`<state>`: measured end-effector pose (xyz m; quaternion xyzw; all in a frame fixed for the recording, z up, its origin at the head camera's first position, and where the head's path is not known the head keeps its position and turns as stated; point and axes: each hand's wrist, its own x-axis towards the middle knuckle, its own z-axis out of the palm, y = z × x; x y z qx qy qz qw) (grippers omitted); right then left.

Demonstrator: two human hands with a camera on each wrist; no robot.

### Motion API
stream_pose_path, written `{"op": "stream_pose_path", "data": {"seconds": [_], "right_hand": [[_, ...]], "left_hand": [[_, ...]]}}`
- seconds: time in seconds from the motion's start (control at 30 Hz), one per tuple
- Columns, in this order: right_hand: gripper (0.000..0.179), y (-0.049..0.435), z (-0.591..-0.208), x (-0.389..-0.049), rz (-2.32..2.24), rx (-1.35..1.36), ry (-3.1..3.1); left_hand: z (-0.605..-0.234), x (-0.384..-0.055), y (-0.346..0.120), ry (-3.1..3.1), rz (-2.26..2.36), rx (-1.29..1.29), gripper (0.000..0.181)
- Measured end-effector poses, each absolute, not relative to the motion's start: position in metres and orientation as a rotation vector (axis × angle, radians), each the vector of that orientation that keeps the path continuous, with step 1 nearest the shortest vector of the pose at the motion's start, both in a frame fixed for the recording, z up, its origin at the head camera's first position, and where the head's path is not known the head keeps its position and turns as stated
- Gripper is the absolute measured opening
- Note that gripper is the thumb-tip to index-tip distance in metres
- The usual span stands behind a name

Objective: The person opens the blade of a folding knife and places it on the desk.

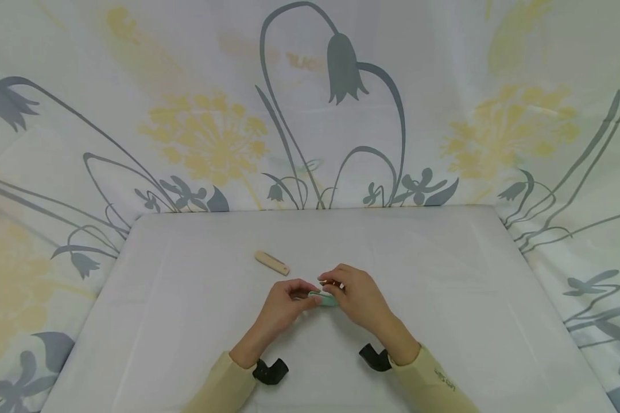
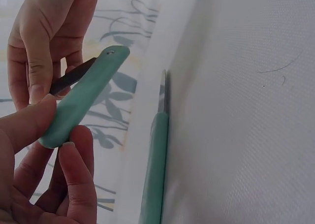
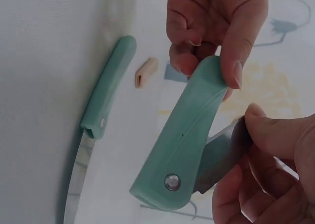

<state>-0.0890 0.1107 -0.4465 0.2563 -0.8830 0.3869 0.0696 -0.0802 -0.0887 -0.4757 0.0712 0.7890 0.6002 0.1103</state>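
Observation:
A folding knife is held between both hands, its green handle joined to the metal blade by a round rivet. My left hand pinches the handle's end away from the rivet. With thumb and fingers my right hand grips the blade, which stands partly out of the handle at an angle. Beneath the hands, a second green-handled knife lies on the table, its blade out and pointing to the person's right. The hands hide that second knife in the head view.
A beige slotted, handle-shaped piece lies on the white table, beyond the left hand. Behind the table hangs flower-printed fabric, with more at both sides. Black wrist cameras stick out from the sleeves.

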Motion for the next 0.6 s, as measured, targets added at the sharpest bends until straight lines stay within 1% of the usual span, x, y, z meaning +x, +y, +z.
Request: {"op": "stream_pose_path", "data": {"seconds": [0.1, 0.23, 0.6], "right_hand": [[0.012, 0.1102, -0.4448, -0.0885, 1.127, 0.772, -2.682], [0.007, 0.1099, -0.4436, -0.0879, 1.138, 0.766, -2.668], [0.011, 0.1170, -0.4437, -0.0876, 1.320, 0.661, -2.606]], "left_hand": [[-0.4751, -0.0813, -0.0899, 2.341, 1.755, 0.220, 0.014], [-0.4746, -0.0818, -0.0908, 2.358, 1.759, 0.217, 0.013], [-0.4735, -0.0814, -0.0965, 2.393, 1.810, 0.166, 0.015]]}}
